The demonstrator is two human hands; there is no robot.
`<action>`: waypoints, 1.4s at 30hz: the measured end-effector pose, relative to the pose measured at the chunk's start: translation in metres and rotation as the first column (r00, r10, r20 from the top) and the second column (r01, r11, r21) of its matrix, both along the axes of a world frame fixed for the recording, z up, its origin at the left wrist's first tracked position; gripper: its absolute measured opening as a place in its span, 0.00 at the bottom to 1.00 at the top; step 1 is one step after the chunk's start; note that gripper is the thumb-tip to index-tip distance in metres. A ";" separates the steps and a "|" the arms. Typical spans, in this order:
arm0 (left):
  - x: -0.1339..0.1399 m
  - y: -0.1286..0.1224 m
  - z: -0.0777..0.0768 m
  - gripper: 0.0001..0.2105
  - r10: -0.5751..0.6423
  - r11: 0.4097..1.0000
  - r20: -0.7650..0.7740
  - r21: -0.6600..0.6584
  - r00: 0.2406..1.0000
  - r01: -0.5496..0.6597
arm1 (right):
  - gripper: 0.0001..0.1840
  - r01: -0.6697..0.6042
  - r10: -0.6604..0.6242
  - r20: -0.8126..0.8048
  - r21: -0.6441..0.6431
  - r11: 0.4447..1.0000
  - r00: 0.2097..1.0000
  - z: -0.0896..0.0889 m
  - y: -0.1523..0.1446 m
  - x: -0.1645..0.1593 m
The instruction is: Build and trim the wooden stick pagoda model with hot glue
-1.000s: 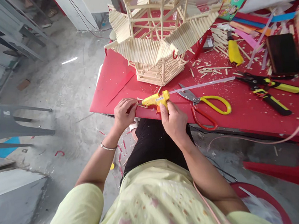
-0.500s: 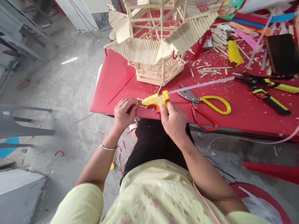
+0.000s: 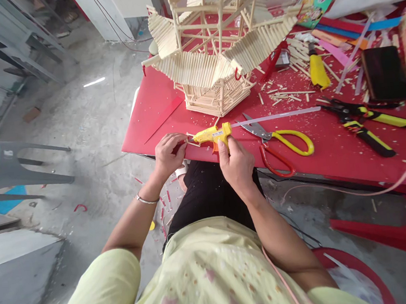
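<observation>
My right hand is closed around the handle of a yellow hot glue gun, whose nozzle points left. A long clear glue stick juts from its back end. Just left of the nozzle, my left hand pinches small pale wooden sticks at the table's front edge; the fingers partly hide them. The nozzle is very close to the sticks; whether it touches I cannot tell. Behind my hands stands a tiered pagoda model built of pale wooden sticks.
On the red table to the right lie scissors with one yellow and one red handle, black-and-yellow pliers, a dark phone and scattered stick pieces. A grey stool stands on the floor at left.
The glue gun has shifted very slightly to the right, with its glue stick. My left hand stays in place, pinching the sticks.
</observation>
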State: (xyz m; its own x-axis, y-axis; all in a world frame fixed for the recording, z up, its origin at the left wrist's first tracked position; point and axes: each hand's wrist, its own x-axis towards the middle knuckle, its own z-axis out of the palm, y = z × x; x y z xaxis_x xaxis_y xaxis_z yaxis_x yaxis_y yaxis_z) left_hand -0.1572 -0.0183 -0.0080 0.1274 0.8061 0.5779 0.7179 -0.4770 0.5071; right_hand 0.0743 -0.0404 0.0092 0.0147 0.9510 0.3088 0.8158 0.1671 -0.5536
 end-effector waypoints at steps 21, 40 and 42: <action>0.000 0.000 0.000 0.06 -0.007 1.000 0.005 -0.016 1.000 0.007 | 0.31 -0.005 0.005 -0.005 -0.010 1.000 1.000 0.001 0.000 0.000; 0.000 -0.001 0.000 0.06 -0.012 1.000 0.019 -0.020 1.000 0.012 | 0.31 -0.015 0.015 -0.012 0.008 1.000 1.000 0.001 0.000 0.001; 0.000 -0.001 0.000 0.06 -0.022 1.000 0.025 -0.006 0.999 0.022 | 0.31 -0.015 0.015 -0.013 0.003 1.000 1.000 0.001 0.000 0.001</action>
